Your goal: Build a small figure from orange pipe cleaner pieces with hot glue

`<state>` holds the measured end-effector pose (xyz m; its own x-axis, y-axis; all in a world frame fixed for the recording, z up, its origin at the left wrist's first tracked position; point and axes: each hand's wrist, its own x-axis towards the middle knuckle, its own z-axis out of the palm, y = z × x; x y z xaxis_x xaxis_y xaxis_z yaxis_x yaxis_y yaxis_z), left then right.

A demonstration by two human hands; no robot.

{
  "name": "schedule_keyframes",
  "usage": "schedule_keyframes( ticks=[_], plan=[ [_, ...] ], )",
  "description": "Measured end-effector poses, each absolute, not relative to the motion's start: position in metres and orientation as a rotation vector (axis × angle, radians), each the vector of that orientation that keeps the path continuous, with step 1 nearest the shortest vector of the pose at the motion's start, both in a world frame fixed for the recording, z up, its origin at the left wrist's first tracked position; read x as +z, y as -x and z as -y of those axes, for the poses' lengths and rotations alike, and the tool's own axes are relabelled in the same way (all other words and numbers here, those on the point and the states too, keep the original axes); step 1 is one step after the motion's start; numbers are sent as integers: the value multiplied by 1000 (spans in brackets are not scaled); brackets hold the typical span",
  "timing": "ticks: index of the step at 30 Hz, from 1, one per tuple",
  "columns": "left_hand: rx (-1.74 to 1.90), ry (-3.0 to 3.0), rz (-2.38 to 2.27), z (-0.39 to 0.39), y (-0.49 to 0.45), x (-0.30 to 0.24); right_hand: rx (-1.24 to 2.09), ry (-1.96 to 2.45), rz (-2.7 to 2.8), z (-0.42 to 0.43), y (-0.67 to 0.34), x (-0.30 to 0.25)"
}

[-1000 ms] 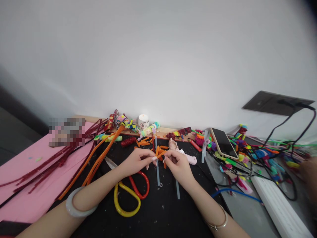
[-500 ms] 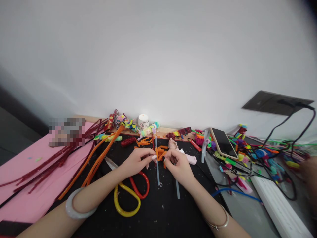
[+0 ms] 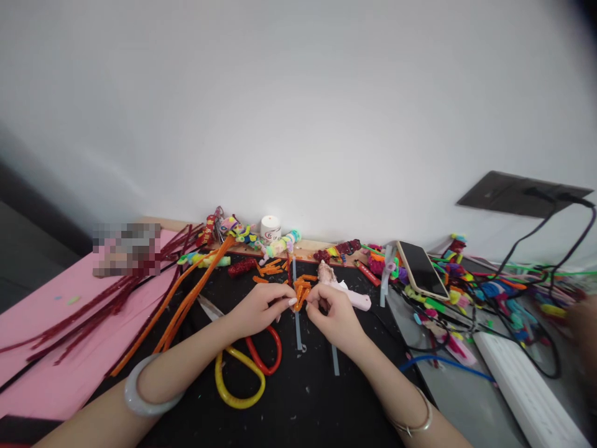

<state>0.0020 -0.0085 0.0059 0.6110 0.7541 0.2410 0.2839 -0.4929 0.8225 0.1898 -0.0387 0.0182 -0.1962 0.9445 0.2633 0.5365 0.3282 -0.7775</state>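
Observation:
My left hand [image 3: 263,305] pinches a small bundle of short, bent orange pipe cleaner pieces [image 3: 301,294] between thumb and fingers. From the other side, the closed fingertips of my right hand [image 3: 333,311] meet the same bundle. Behind it lie loose orange pipe cleaner pieces [image 3: 270,267] on the black work surface. A pale pink glue gun [image 3: 359,300] rests just beyond my right hand, its middle partly hidden. Under my left forearm lie scissors [image 3: 240,376] with one yellow and one red handle. Translucent glue sticks [image 3: 298,333] are below the hands.
Long orange pipe cleaners [image 3: 186,305] and dark red ones [image 3: 125,292] stretch across the left, partly over a pink surface [image 3: 41,367]. At right are a phone [image 3: 422,269], tangled cables, a white power strip [image 3: 527,392] and a blurred hand [image 3: 583,336] of another person. A wall stands behind.
The orange pieces between my fingertips have drawn into a tighter, more upright bundle. My right hand has shifted slightly left; my left hand stays nearly in place.

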Motion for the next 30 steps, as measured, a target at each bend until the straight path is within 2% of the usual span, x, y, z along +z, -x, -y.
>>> schedule_keyframes(
  ticks=[30],
  plan=[
    [662, -2171, -720, 10, -2, 5, 676, 1280, 1977, 40, -190, 16]
  ],
)
